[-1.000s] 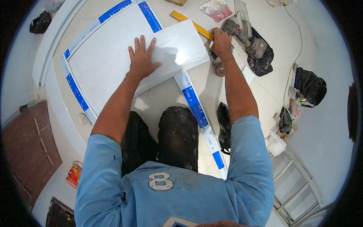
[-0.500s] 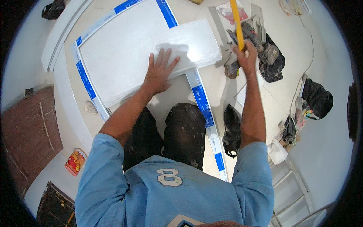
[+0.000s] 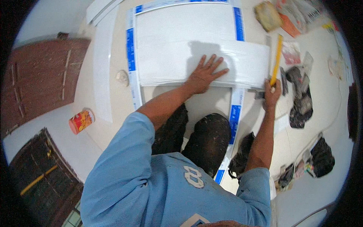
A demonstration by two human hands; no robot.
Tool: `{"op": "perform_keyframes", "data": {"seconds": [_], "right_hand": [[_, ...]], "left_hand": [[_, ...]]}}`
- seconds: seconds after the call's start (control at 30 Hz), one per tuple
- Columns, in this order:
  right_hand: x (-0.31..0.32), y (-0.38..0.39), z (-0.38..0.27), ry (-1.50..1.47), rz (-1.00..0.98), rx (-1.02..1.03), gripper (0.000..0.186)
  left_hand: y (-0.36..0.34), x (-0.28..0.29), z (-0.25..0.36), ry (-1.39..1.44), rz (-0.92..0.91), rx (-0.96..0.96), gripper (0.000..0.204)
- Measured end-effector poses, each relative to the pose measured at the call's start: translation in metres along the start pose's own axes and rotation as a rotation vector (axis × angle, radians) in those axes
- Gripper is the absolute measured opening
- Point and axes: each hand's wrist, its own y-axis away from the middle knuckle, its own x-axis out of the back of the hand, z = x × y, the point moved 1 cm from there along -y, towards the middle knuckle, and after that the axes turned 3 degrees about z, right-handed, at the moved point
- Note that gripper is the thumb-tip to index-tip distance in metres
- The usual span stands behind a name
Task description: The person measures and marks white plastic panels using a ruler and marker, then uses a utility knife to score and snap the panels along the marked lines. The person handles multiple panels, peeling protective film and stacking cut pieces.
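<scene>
My left hand (image 3: 203, 78) lies flat, fingers spread, on a white panel (image 3: 166, 64). The panel rests across a white frame (image 3: 237, 97) partly wrapped in blue film, and its right end overhangs the frame's right bar. My right hand (image 3: 273, 93) is closed around the lower end of a long, flat yellow strip (image 3: 278, 56). That strip points away from me, just beyond the panel's right end; whether it is a ruler or a tape blade is unclear. My knees are at the near side of the panel.
Dark, dusty tools and a bag (image 3: 301, 104) lie to the right. Farther right is a black plastic bag (image 3: 322, 157). A yellowish block (image 3: 268, 16) sits at the far right. On the left are a red-orange tub (image 3: 81, 121), a pale lump (image 3: 122, 78) and a brown door (image 3: 41, 79).
My view has turned, so the panel and frame now appear farther right. My right hand has moved with the yellow strip closer to the panel's right end. The left hand stays flat on the panel.
</scene>
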Motion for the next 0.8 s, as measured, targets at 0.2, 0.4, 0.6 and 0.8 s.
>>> {"op": "perform_keyframes", "data": {"seconds": [0.2,0.4,0.6,0.8], "right_hand": [[0.006,-0.001,-0.013,-0.126,-0.02,0.015,0.021],[0.007,0.001,-0.002,-0.16,-0.072,-0.059,0.022],[0.011,0.003,-0.003,-0.038,-0.037,0.074,0.022],[0.015,0.011,-0.051,0.168,0.078,0.035,0.032]], "left_hand": [[0.006,0.004,-0.007,0.059,0.075,-0.018,0.105],[0.008,0.001,-0.01,0.195,0.107,-0.038,0.101],[0.004,0.0,-0.007,0.133,0.035,0.018,0.11],[0.002,0.009,-0.005,0.134,-0.016,0.012,0.115]]}}
